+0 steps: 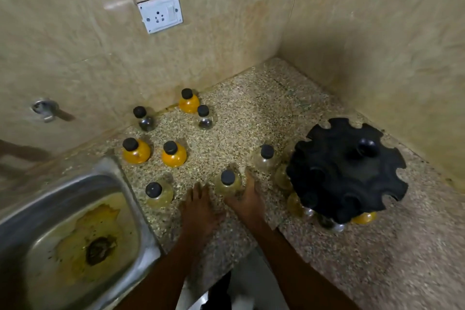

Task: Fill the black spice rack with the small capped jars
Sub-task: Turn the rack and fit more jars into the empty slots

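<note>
Both hands are seen on the speckled countertop (251, 108), the right hand (245, 196) curled around a pale yellow capped jar (228, 184), the left hand (200, 205) laid open and empty beside it, with the black spice rack (347, 171) standing to the right, several jars slotted underneath.

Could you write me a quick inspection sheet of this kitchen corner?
Surface: speckled stone counter, dry.
Job's things: black scalloped spice rack, partly filled; eight black-capped jars loose, three orange-filled.
Clutter: nothing seen.
Hands: right hand around a pale yellow jar; left hand flat on the counter, empty.
Cables: nothing seen.
Surroundings: stained steel sink, white wall socket, beige tiled walls.
</note>
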